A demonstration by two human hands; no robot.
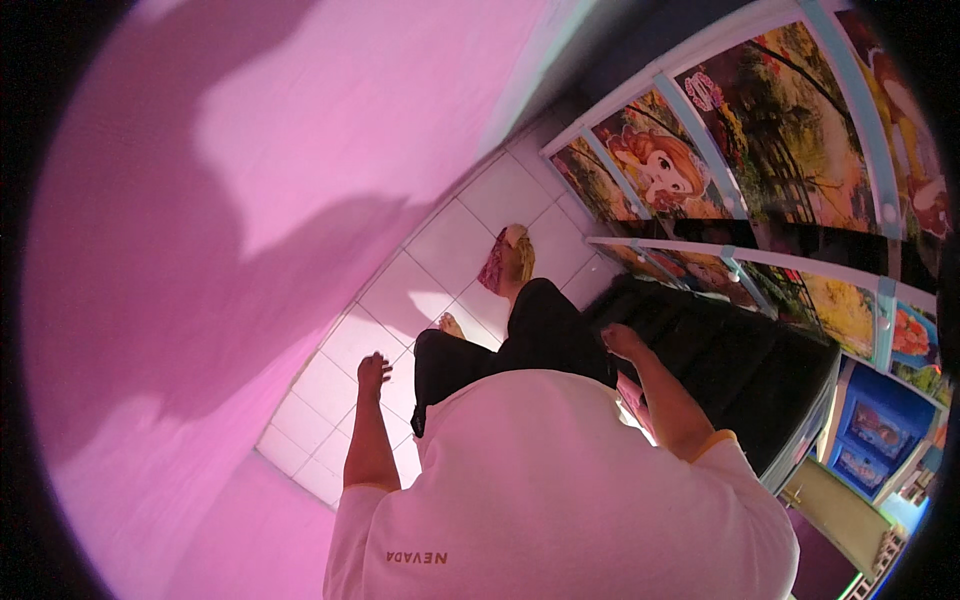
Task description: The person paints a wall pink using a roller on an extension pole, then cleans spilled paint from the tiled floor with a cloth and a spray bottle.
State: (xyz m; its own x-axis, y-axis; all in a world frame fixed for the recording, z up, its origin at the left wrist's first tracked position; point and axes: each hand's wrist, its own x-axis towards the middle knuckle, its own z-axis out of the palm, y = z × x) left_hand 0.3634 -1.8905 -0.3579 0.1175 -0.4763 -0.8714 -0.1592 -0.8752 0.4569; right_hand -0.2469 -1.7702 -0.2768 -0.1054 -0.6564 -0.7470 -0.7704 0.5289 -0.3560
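Observation:
My left hand (375, 370) hangs out to the left over the tiled floor, fingers apart, with nothing in it. My right hand (622, 342) is by my right hip, close to a dark ridged surface. Its fingers are curled in, and nothing sticks out of them. A pink and white thing (634, 402), partly hidden, shows between my right forearm and my shirt; I cannot tell what it is. One foot (515, 260) is ahead of the other, on or beside a dark pink patterned cloth (491, 268).
A pink wall (330, 110) rises close on my left. Along the right run cabinet doors (780, 120) with cartoon pictures and pale blue frames. Beside them is the dark ridged surface (700, 350). White tiles (440, 250) cover the floor. A blue shelf unit (880, 430) is at the lower right.

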